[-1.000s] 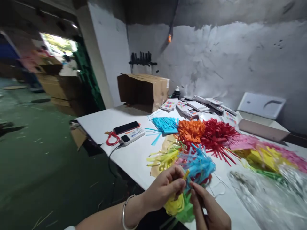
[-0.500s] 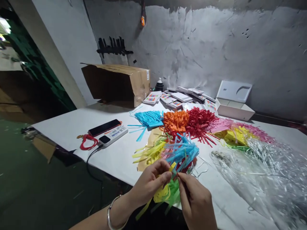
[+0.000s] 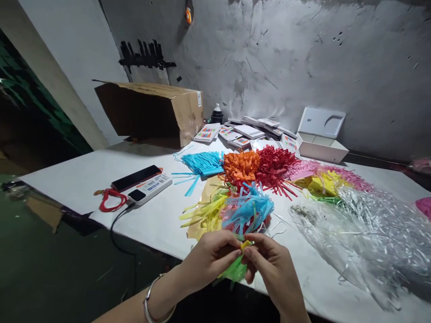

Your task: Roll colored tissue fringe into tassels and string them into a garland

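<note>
My left hand point(image 3: 215, 255), with a silver bangle at the wrist, pinches a small yellow paper piece point(image 3: 245, 245) at the table's front edge. From the right, my right hand point(image 3: 269, 260) grips the same piece, fingertips almost touching those of the left. Green tissue fringe point(image 3: 235, 270) hangs below the hands. Just beyond lie a light blue tassel point(image 3: 252, 206) and a yellow one point(image 3: 207, 211) on tan paper. Farther back sit blue point(image 3: 202, 163), orange point(image 3: 241, 165) and dark red point(image 3: 276, 162) fringed bundles.
An open cardboard box point(image 3: 188, 114) stands at the back left, beside flat printed packs point(image 3: 249, 131) and an open white box point(image 3: 323, 146). A phone point(image 3: 136, 178), a white device point(image 3: 151, 189) and a red cord are left. Clear plastic point(image 3: 370, 242) covers the right.
My right hand's fingers have turned inward and come up against the left fingertips around the yellow piece. The yellow strips below have mostly gone from sight. The view has shifted slightly right.
</note>
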